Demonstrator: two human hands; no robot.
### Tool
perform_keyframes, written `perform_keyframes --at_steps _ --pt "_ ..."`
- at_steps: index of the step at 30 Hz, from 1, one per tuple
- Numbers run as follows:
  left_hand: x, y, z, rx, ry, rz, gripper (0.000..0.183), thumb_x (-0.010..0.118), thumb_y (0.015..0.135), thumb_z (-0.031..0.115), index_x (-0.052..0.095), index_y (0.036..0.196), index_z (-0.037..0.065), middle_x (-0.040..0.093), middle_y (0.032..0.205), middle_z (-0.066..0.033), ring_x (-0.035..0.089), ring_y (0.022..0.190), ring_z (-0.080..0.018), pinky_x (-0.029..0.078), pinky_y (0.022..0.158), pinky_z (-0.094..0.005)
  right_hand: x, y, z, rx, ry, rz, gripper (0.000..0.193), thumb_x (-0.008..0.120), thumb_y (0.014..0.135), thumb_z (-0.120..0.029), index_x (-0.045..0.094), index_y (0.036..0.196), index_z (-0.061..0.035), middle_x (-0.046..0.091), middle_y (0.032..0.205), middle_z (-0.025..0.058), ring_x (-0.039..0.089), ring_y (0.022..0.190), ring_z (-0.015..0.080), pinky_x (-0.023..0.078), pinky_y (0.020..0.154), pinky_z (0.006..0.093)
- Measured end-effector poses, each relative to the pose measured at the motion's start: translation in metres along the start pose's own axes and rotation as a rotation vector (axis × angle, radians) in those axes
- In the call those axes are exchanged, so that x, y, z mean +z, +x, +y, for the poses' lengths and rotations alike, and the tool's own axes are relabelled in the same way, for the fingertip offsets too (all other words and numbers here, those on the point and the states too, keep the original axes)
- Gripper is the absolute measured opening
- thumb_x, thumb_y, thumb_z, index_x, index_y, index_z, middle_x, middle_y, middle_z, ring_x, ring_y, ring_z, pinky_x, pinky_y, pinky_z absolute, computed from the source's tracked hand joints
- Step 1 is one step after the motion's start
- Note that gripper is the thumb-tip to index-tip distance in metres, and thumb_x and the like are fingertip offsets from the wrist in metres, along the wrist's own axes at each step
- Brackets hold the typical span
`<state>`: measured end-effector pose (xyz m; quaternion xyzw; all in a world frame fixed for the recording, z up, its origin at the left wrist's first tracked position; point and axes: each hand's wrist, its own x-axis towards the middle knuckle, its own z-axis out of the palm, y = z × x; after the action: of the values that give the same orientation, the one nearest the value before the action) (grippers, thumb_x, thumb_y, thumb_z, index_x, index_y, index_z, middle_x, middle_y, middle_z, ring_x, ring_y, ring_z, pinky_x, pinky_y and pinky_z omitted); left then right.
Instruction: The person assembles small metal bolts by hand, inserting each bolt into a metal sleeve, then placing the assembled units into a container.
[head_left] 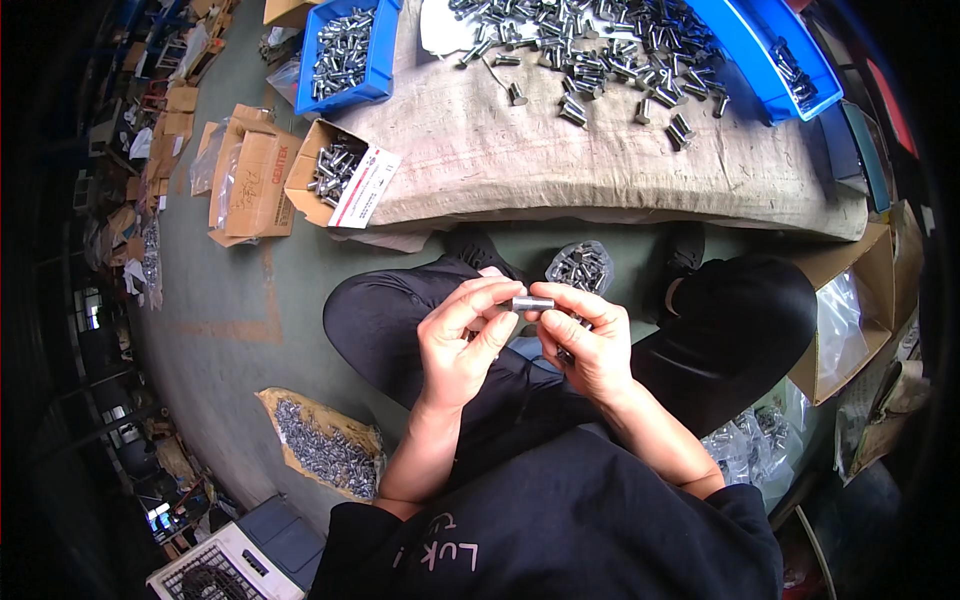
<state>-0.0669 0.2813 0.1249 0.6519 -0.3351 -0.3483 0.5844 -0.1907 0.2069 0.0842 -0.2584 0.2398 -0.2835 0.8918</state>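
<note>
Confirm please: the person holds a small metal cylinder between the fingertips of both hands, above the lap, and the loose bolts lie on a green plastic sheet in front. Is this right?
Not quite. The loose bolts lie on a beige burlap cloth, not a green plastic sheet; the head view shows this. The rest holds: the left hand and the right hand hold the small metal cylinder between their fingertips, above the lap.

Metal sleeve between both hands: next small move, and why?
Probably turn the metal sleeve with the left hand while the right hand steadies it. Both hands' fingers pinch it at its ends, over the lap, and the right hand seems to hold more metal parts below.
</note>
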Motion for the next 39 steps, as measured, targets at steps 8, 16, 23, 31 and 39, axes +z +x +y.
perform_keyframes --at_steps 8,16,23,31,39 --pt "0.000 -0.001 -0.006 0.116 0.053 -0.034 0.020 0.056 0.081 -0.001 0.059 0.101 -0.003 0.059 0.100 -0.0102 0.056 0.067 -0.0075 0.045 0.055 -0.0170 -0.002 0.001 0.002 0.012 0.088 -0.022 0.026 0.056 0.082 -0.003 0.057 0.108 0.0006 0.061 0.083 0.0079 0.047 0.052 0.0065 0.036 0.042 0.0171" --pt "0.007 0.002 -0.013 -0.155 -0.343 0.001 0.031 0.039 0.094 0.016 0.045 0.119 -0.002 0.055 0.106 -0.0169 0.046 0.054 -0.0052 0.036 0.042 -0.0155 -0.006 0.010 -0.001 0.145 0.369 -0.036 0.012 0.055 0.083 -0.012 0.057 0.085 0.0001 0.056 0.072 0.0095 0.052 0.053 0.0134 0.041 0.040 0.0236" --pt "0.007 0.007 -0.017 -0.347 -0.598 0.127 0.029 0.042 0.093 0.016 0.047 0.116 -0.001 0.054 0.101 -0.0113 0.048 0.075 -0.0080 0.043 0.057 -0.0201 -0.003 0.003 0.005 0.123 -0.179 -0.081 0.017 0.065 0.077 -0.006 0.056 0.090 -0.0024 0.053 0.067 0.0015 0.045 0.047 0.0056 0.033 0.037 0.0189" --pt "0.020 0.000 -0.022 -0.148 -0.243 0.176 0.031 0.044 0.092 0.019 0.049 0.115 -0.002 0.053 0.096 -0.0041 0.043 0.077 -0.0052 0.039 0.068 -0.0178 0.005 0.002 0.008 -0.166 -0.674 -0.056 0.020 0.070 0.073 -0.008 0.063 0.090 -0.0015 0.056 0.073 -0.0024 0.050 0.064 0.0053 0.041 0.058 0.0188" --pt "-0.002 -0.004 -0.016 -0.231 -0.147 0.049 0.026 0.055 0.087 0.020 0.057 0.095 -0.005 0.058 0.070 -0.0057 0.046 0.054 -0.0036 0.031 0.043 -0.0141 -0.006 0.003 0.006 -0.052 -0.194 0.099 0.019 0.065 0.075 -0.001 0.060 0.093 0.0008 0.056 0.067 0.0026 0.047 0.047 0.0057 0.034 0.038 0.0175"
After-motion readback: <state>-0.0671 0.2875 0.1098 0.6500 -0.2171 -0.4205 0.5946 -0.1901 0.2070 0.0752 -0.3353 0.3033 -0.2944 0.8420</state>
